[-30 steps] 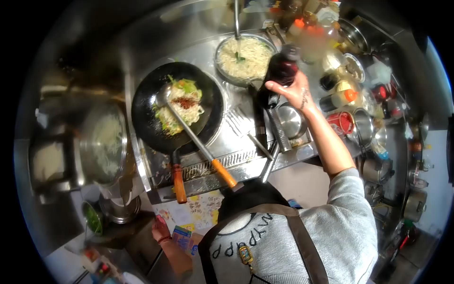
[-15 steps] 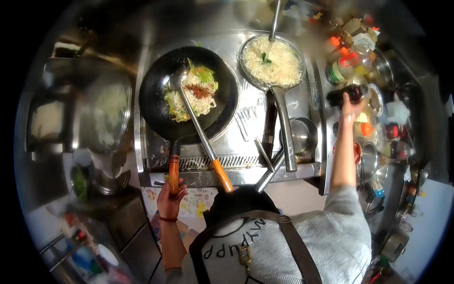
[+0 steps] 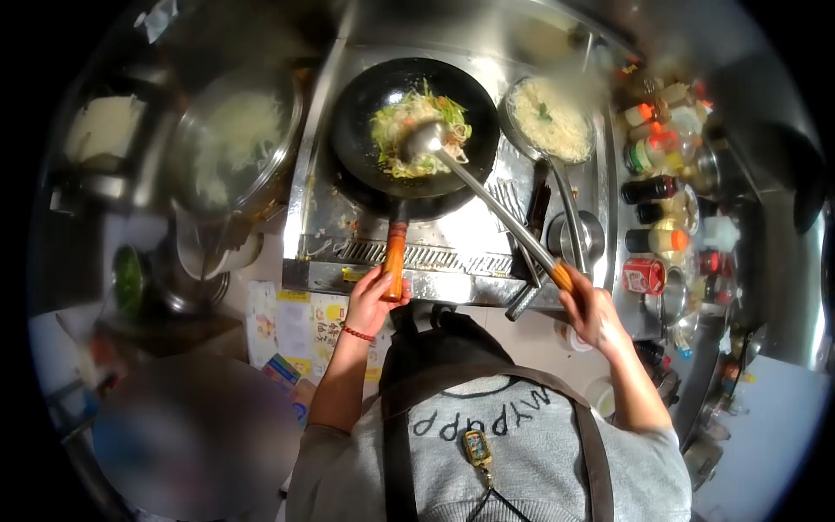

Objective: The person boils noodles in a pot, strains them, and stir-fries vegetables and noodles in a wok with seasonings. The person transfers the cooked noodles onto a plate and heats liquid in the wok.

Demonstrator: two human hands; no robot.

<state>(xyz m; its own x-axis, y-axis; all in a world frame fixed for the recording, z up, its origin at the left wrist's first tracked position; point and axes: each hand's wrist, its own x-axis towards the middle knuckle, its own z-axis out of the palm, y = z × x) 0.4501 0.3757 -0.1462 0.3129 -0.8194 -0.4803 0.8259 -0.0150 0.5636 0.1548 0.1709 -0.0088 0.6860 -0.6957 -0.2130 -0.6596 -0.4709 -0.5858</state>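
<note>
A black wok [image 3: 352,157] sits on the stove, with noodles and green vegetables [image 3: 391,130] heaped in it. My left hand [image 3: 372,303], a beaded bracelet at its wrist, is closed on the wok's wooden handle [image 3: 395,252]. In my right hand [image 3: 593,311] is the wooden grip of a long metal ladle [image 3: 500,209]. The ladle's bowl rests against the noodles. Right of the wok, a strainer [image 3: 567,196] full of pale noodles lies on the stove top, with a bit of green on them.
Sauce bottles [image 3: 648,189] and a red can [image 3: 644,276] crowd the right-hand shelf. A metal pot [image 3: 581,237] stands below the strainer. On the left is a large pan [image 3: 287,148] of pale, blurred food. A blurred round shape [image 3: 191,435] fills the lower left.
My right hand has let go of a dark bottle on the shelf and taken hold of the ladle. The red-brown seasoning atop the noodles no longer shows as a heap. The view has shifted.
</note>
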